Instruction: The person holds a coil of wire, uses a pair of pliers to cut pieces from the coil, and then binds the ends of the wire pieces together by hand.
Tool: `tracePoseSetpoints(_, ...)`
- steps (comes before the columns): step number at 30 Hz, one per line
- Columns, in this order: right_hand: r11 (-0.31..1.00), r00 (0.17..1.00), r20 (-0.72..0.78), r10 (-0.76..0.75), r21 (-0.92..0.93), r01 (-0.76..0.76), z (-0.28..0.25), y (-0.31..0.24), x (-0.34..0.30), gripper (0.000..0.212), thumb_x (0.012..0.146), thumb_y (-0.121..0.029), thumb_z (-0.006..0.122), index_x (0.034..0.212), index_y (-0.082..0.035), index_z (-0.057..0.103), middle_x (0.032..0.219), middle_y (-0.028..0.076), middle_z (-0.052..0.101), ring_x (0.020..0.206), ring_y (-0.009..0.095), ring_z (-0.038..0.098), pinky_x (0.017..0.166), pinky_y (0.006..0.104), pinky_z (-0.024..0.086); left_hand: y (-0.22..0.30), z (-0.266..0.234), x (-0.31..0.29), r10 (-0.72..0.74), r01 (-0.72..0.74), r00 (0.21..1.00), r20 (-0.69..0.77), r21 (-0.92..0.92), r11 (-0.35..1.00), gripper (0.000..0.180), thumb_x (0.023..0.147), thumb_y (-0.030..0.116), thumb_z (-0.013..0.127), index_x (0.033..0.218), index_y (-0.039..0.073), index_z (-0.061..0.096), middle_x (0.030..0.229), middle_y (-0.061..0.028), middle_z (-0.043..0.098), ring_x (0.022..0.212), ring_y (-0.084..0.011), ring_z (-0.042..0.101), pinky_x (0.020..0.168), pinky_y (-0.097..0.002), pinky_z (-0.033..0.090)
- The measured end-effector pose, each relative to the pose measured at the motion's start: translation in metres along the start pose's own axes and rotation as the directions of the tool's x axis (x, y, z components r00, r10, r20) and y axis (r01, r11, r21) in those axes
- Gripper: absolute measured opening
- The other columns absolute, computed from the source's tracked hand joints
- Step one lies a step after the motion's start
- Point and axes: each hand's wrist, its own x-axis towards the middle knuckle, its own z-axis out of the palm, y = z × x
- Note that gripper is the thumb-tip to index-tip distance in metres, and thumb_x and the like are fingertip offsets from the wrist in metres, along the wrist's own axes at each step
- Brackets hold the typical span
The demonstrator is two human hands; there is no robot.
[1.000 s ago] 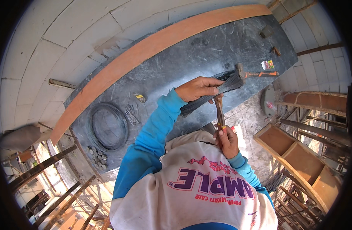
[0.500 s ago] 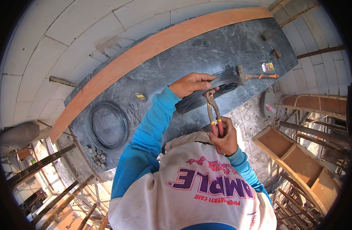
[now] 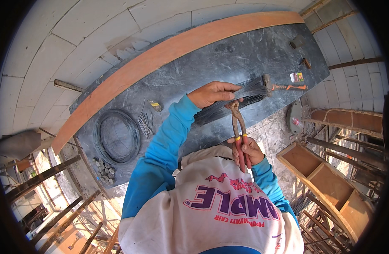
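My left hand (image 3: 213, 94) is closed on a bundle of thin dark wire (image 3: 250, 89), thumb on top and a fingertip showing below. Red-handled pincers (image 3: 239, 122) stand in my right hand (image 3: 253, 150), which wraps round their grips. Their jaws are up against the near side of the bundle, by my left fingertips; whether any wire is between them is too small to tell. A hammer (image 3: 287, 87) with an orange and dark handle lies at the bundle's right end.
On the dark tabletop (image 3: 177, 70) lie a wire coil (image 3: 117, 160), cut wire pieces (image 3: 146, 123), a tape measure (image 3: 155, 106) and grey lumps (image 3: 104, 172). A long brown board (image 3: 160, 55) curves along the far side. A wooden compartment box (image 3: 302, 160) stands at right.
My right hand has moved slightly and its fingers are set differently on the pincers' handles. My left hand keeps its hold on the wire bundle, and the jaws stay beside it.
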Motion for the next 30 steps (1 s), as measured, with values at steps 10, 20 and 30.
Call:
tracePoseSetpoints(10, 0.742, 0.878, 0.467, -0.103, 0.624, -0.244, -0.017, 0.014, 0.007, 0.079, 0.085, -0.017, 0.058, 0.145, 0.002, 0.01, 0.075, 0.013, 0.056, 0.052, 0.016, 0.055, 0.047, 0.0254, 0.048, -0.001, 0.003, 0.004, 0.015, -0.016, 0.999, 0.04, 0.02, 1.0, 0.052, 0.092, 0.027, 0.058, 0.133, -0.004, 0.046, 0.119, -0.0129, 0.061, 0.102, -0.0163, 0.057, 0.08, -0.0294, 0.048)
tracePoseSetpoints(20, 0.955, 0.97, -0.242, -0.03, 0.278, 0.099, -0.058, 0.004, -0.036, 0.078, 0.08, -0.023, 0.055, 0.146, -0.005, 0.018, 0.097, 0.013, 0.054, 0.071, 0.018, 0.054, 0.052, 0.03, 0.052, 0.011, 0.015, 0.001, -0.022, 0.078, 0.958, -0.286, 0.187, 0.979, 0.045, 0.092, 0.019, 0.057, 0.13, -0.003, 0.048, 0.089, -0.0064, 0.061, 0.073, -0.0093, 0.054, 0.062, -0.0235, 0.047)
tracePoseSetpoints(30, 0.86, 0.732, -0.54, -0.415, -0.494, 0.124, -0.146, -0.076, -0.008, 0.049, 0.079, -0.007, 0.055, 0.126, 0.0, 0.042, 0.077, 0.003, 0.053, 0.057, 0.006, 0.047, 0.046, 0.0207, 0.039, 0.023, 0.049, 0.004, 0.12, 0.183, 0.857, -0.501, 0.514, 0.838, 0.04, 0.089, 0.015, 0.06, 0.124, -0.002, 0.053, 0.093, -0.0085, 0.064, 0.08, -0.0165, 0.059, 0.071, -0.0307, 0.048)
